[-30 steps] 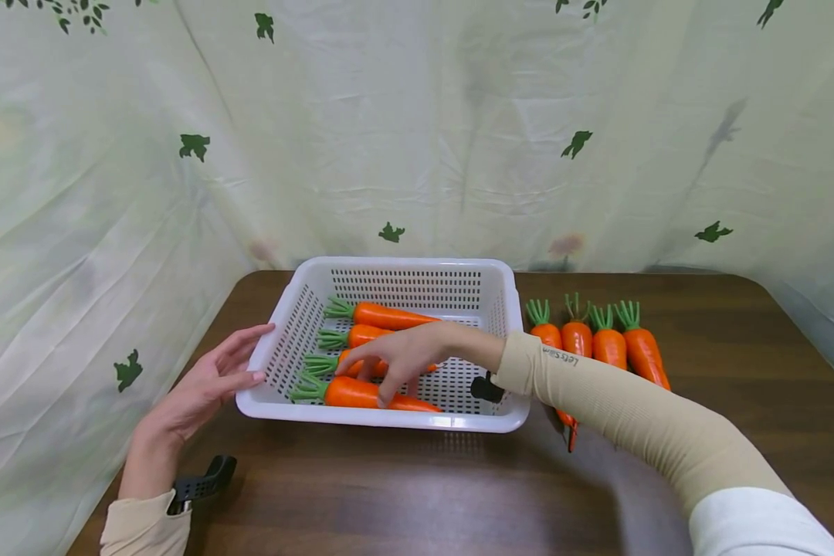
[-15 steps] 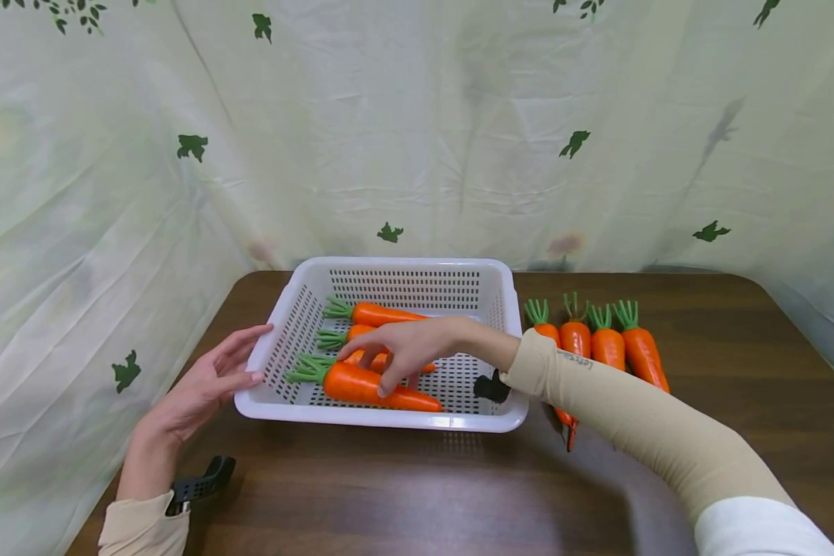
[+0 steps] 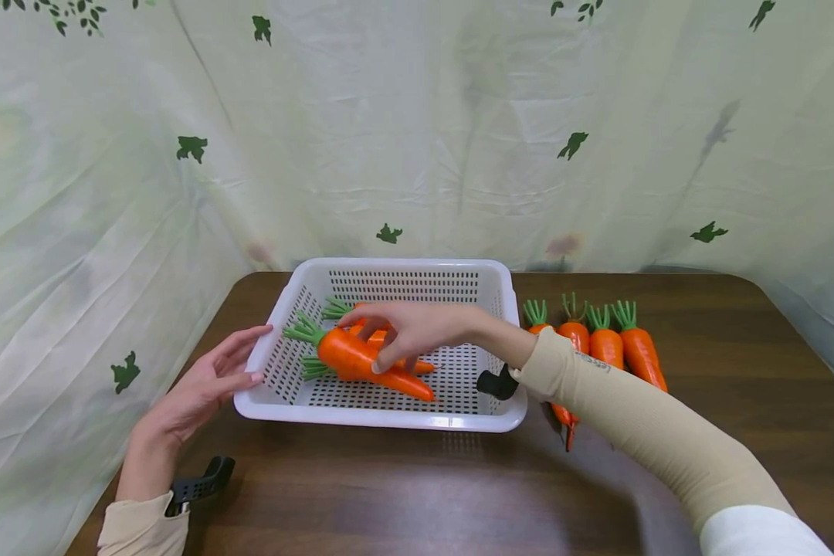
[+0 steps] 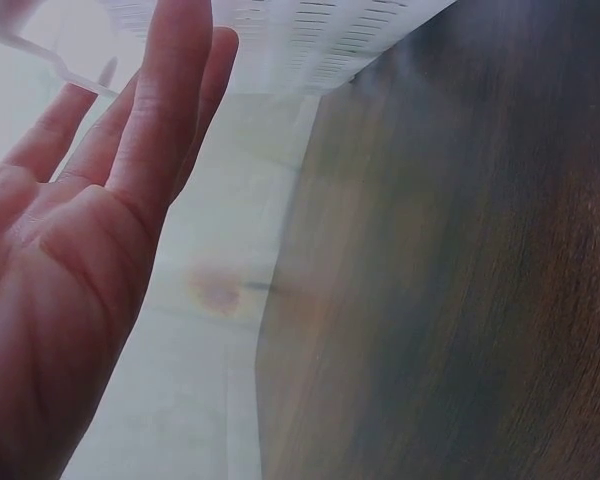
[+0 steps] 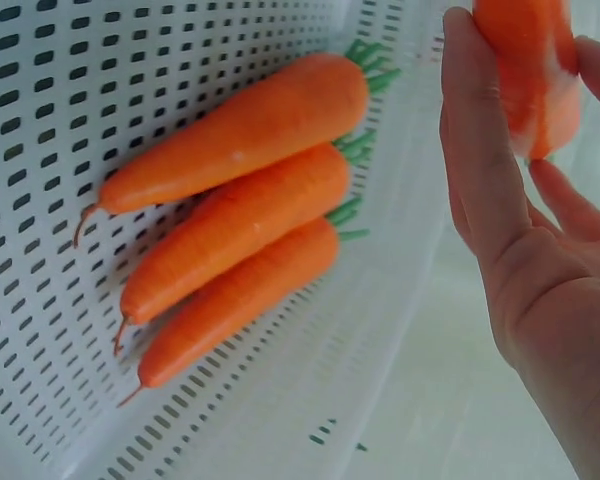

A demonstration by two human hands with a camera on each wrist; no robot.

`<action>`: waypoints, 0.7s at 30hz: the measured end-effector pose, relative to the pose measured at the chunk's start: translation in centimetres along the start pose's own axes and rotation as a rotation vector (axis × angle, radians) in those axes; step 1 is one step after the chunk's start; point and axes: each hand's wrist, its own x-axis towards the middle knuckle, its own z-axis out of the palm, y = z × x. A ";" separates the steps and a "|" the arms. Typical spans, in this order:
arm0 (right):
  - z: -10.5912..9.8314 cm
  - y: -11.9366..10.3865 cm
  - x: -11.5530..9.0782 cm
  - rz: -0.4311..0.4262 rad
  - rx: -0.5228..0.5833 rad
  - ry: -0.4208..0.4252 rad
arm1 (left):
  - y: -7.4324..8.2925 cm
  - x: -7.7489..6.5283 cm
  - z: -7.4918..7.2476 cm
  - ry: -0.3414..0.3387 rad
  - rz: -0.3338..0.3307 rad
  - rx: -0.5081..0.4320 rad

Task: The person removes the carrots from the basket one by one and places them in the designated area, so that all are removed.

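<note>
Lifted since: carrot (image 3: pixel 344 353), pinched by right hand (image 3: pixel 417 328). Basket (image 3: pixel 382 419): three carrots (image 5: pixel 235 232) remaining. Surface (image 3: pixel 389 494), right: four carrots (image 3: pixel 606 347). Left hand (image 3: pixel 198 386): straight-fingered, touching basket.

Small dark lettering (image 3: pixel 593 362) runs along the far edge of the beige sleeve (image 3: pixel 639 417) at right, too foreshortened to read; no text is legible.

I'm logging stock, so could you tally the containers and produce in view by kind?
Basket: 1
Carrots: 8 (4 on the table, 3 lying inside, 1 held in the right hand)
Total: 9
</note>
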 end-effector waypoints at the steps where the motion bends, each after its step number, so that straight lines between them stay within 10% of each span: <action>1: -0.1 -0.1 -0.1 -0.008 0.009 0.010 | 0.0 0.0 0.0 0.000 0.000 -0.001; 21: -0.9 -2.5 -3.7 -0.082 0.140 0.272 | 0.0 0.0 0.1 -0.004 0.013 0.008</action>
